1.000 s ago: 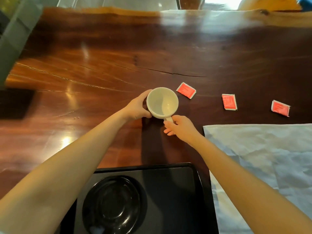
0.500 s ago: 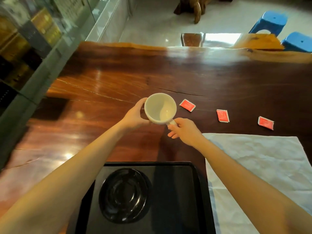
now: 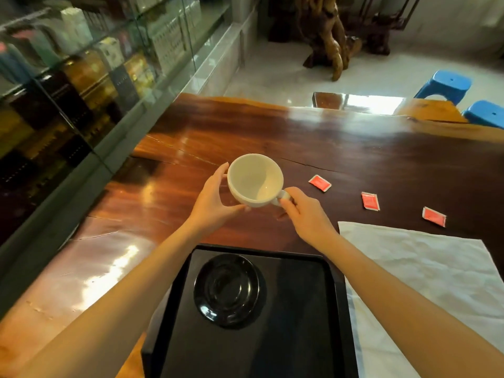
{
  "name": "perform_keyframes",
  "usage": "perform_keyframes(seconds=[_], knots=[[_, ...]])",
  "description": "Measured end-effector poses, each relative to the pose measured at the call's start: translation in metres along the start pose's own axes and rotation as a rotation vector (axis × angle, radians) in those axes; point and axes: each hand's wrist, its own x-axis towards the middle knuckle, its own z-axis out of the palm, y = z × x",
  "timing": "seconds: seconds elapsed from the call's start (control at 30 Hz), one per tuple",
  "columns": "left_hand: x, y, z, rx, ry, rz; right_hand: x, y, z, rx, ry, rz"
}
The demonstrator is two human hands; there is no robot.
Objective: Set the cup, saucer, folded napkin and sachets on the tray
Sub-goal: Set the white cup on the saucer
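- Table — glossy dark wood, cracked along the grain.
- Napkin — white, creased, lying unfolded right of the tray.
- Tray — black, flat, nearest the person.
- Saucer — shiny black disc on the tray's left half, directly nearward of the cup.
- Cup — smooth cream ceramic, held above the table; left hand cradles its wall, right hand pinches the handle (pointing right).
- Sachets — three red packets, far right.

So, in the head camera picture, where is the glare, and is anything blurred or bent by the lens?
Head view: strong window glare lies on the table at its far edge, weaker patches at the near left; the glass cabinet is soft and streaked; wide-angle bending curves the table's edges; the cup, held by the left hand and right hand, looks sharp; the black saucer shows only faint reflections.
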Motion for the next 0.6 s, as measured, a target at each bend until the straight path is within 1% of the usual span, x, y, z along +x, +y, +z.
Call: perform_keyframes(seconds=[0.07, 0.17, 0.23, 0.37, 0.5, 0.6], knots=[[-0.018, 0.0, -0.006, -0.027, 0.031, 0.01, -0.009, -0.006, 0.009, 0.03, 0.014, -0.042], [-0.047, -0.006, -0.009, -0.049, 0.094, -0.011, -0.023, -0.008, 0.029, 0.116, 0.014, -0.049], [-0.066, -0.018, -0.008, -0.064, 0.122, -0.05, -0.032, -0.003, 0.045, 0.141, -0.027, -0.027], [-0.104, -0.047, 0.003, -0.049, 0.149, -0.13, -0.053, 0.011, 0.079, 0.189, -0.161, 0.042], [-0.133, -0.076, 0.02, -0.083, 0.145, -0.213, -0.069, 0.031, 0.106, 0.131, -0.269, 0.102], [-0.146, -0.099, 0.033, -0.068, 0.129, -0.276, -0.074, 0.044, 0.119, 0.045, -0.288, 0.16]])
